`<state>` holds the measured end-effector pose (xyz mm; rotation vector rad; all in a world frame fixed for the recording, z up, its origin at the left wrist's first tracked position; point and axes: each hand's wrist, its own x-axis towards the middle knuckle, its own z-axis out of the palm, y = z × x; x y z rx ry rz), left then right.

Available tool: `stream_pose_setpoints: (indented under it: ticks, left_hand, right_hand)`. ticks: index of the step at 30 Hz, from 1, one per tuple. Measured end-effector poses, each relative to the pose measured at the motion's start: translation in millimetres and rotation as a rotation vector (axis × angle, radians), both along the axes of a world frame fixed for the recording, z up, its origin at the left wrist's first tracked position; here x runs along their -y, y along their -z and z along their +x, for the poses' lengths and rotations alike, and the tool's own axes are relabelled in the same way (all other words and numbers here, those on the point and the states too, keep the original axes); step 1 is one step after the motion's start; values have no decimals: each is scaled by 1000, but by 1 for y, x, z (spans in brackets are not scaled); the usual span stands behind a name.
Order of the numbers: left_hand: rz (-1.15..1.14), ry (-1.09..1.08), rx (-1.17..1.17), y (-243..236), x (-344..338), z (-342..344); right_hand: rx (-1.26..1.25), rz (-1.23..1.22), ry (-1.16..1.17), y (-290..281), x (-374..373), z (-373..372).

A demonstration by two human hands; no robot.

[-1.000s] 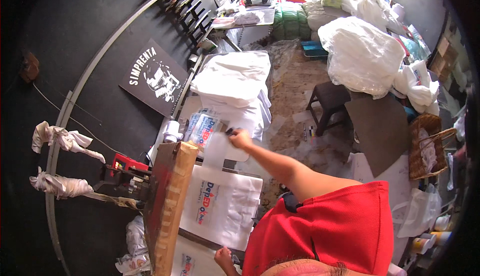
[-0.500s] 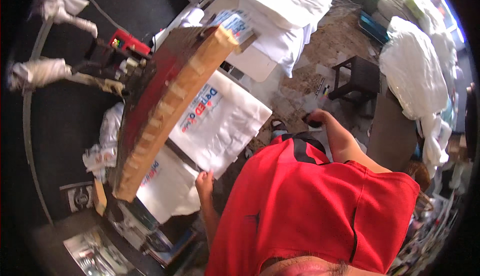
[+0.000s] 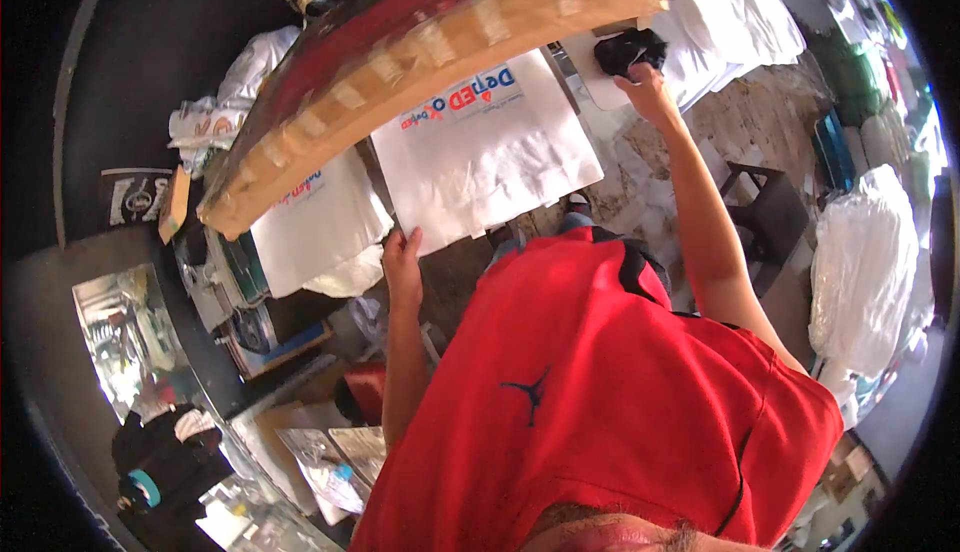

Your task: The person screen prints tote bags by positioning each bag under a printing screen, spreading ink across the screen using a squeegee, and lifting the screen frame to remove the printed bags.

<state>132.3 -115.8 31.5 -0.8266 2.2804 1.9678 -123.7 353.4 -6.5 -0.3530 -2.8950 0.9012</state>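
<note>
Black bundle [image 3: 628, 50], its shape hard to make out, is gripped by the curled right hand [image 3: 648, 90]. A taped frame [image 3: 430, 52] overhangs the white sheet [image 3: 500, 157], hiding its far edge; the half-curled left hand [image 3: 403, 258] meets its near-left corner, whether pinching I cannot tell

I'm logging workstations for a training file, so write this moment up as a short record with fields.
Left hand: at the near left corner of the larger printed white sheet; grip unclear
Right hand: holding a dark bundle
Second sheet: printed, white, left of the larger one
Overhead: tan-edged frame, in view across the sheets' far ends
Beyond right hand: white cloth
Floor, right: dark stool
</note>
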Motion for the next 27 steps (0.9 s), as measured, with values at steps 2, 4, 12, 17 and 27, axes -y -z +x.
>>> stream_pose_setpoints:
  ticks: [2,4,12,17,27]
  left_hand:
    - [289,-185,-50,-19,-15,-6]
    - [242,-220,-163,-2,-16,-4]
    - [24,42,-289,-2,-66,-28]
    - [-81,-20,-306,-24,-31,-27]
    - [-141,-461,-247,-69,170,39]
  right_hand:
    - [388,-287,-263,-32,18,28]
    - [411,-360,-231,-37,44,60]
    - [277,-204,-277,-31,107,99]
    - [518,-493,-389,-27,131,98]
    - [520,-764,-723,-54,369,108]
